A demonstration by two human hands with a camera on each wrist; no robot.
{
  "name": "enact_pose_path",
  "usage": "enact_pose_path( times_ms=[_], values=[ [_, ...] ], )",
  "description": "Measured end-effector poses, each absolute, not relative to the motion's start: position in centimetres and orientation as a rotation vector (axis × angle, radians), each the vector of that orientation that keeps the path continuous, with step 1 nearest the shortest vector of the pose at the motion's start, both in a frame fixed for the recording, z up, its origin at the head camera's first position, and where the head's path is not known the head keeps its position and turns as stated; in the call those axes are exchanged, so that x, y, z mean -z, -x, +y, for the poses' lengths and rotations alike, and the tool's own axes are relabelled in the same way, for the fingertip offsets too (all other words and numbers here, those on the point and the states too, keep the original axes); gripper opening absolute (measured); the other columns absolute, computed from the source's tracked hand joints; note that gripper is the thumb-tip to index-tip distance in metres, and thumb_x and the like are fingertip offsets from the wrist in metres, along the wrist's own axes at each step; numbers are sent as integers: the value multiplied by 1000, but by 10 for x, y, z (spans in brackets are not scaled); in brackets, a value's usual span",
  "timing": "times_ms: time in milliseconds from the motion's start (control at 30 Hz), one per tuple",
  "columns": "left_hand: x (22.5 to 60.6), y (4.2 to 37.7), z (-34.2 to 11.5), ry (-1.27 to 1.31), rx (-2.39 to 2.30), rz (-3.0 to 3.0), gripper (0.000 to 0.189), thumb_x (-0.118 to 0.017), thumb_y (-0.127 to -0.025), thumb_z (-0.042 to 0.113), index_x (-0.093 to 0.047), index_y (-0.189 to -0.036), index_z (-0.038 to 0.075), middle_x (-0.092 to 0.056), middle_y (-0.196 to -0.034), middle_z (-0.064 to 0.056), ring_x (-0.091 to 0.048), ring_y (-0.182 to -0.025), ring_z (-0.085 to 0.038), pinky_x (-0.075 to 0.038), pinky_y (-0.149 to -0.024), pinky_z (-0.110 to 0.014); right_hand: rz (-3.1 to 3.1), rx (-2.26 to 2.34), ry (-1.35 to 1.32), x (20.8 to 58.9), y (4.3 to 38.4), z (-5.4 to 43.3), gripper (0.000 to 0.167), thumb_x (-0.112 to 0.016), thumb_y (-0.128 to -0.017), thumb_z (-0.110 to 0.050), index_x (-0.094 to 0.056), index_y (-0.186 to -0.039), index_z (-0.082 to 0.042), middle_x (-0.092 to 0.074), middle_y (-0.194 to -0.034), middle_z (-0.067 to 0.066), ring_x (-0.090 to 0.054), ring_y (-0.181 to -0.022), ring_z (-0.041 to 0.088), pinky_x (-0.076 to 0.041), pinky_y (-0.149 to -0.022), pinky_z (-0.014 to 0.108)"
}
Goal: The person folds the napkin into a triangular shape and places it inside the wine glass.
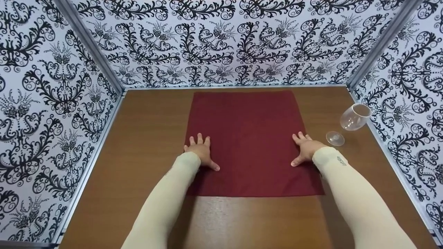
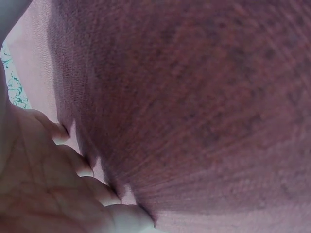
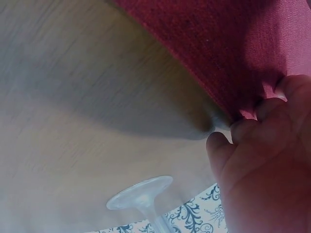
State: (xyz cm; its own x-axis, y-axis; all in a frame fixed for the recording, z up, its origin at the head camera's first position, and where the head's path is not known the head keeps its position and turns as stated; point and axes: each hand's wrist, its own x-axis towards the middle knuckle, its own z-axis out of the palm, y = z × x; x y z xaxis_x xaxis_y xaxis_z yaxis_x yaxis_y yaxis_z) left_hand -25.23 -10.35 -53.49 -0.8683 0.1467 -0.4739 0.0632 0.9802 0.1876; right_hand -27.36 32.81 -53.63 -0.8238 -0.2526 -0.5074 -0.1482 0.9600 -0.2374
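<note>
A dark red cloth (image 1: pixel 251 135) lies spread out on the wooden table, mostly flat, with slight creases near its front right corner. On its left edge rests my left hand (image 1: pixel 201 152), fingers spread; in the left wrist view its fingertips (image 2: pixel 104 191) touch the fabric. My right hand (image 1: pixel 308 149) is at the cloth's right edge, fingers extended and thumb pointing inward. From the right wrist view, most of its fingertips (image 3: pixel 269 107) touch the cloth and one lies just past the edge. Neither hand grips anything.
A clear wine glass (image 1: pixel 354 119) stands upright to the right of my right hand; its foot (image 3: pixel 141 191) shows in the right wrist view. Brown table (image 1: pixel 148 138) surrounds the cloth. Patterned panels (image 1: pixel 221 45) in metal frames enclose the back and sides.
</note>
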Motion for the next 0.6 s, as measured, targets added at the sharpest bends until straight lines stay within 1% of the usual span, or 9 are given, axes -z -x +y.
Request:
enact_pose_path(
  times_ms=[100,333,433,533,600],
  values=[
    [533,255,-103,-150,-231,2621,142,-89,-68,69,-8,-171,17,4,-177,-20,2,-163,-48,-19,-127,-68,2539,245,272,532,271,326,138,-91,-73,-57,-8,-168,0,-1,-172,33,-4,-158,58,-24,-122,73],
    [539,270,-106,-147,-236,2612,143,-90,-68,69,-6,-171,18,6,-178,-17,4,-163,-46,-17,-128,-68,2566,223,291,530,266,323,136,-90,-75,-58,-10,-166,4,-4,-170,37,-8,-156,60,-26,-122,71],
    [539,274,-109,-155,-258,2603,142,-90,-69,67,-5,-171,19,8,-178,-16,7,-164,-45,-13,-129,-68,2562,215,286,531,266,322,136,-89,-75,-60,-10,-167,4,-4,-170,36,-8,-156,59,-25,-122,71],
    [538,276,-108,-149,-231,2611,140,-90,-70,65,-6,-171,19,12,-177,-17,11,-163,-44,-7,-128,-69,2567,176,302,530,268,322,134,-86,-77,-64,-13,-166,4,-8,-170,36,-13,-156,60,-26,-122,71],
    [534,274,-102,-119,-191,2628,140,-90,-70,65,-6,-171,19,13,-177,-18,12,-163,-46,-5,-127,-72,2600,169,331,528,271,322,129,-84,-79,-64,-18,-165,6,-14,-168,38,-19,-154,60,-26,-122,71]
  ],
)
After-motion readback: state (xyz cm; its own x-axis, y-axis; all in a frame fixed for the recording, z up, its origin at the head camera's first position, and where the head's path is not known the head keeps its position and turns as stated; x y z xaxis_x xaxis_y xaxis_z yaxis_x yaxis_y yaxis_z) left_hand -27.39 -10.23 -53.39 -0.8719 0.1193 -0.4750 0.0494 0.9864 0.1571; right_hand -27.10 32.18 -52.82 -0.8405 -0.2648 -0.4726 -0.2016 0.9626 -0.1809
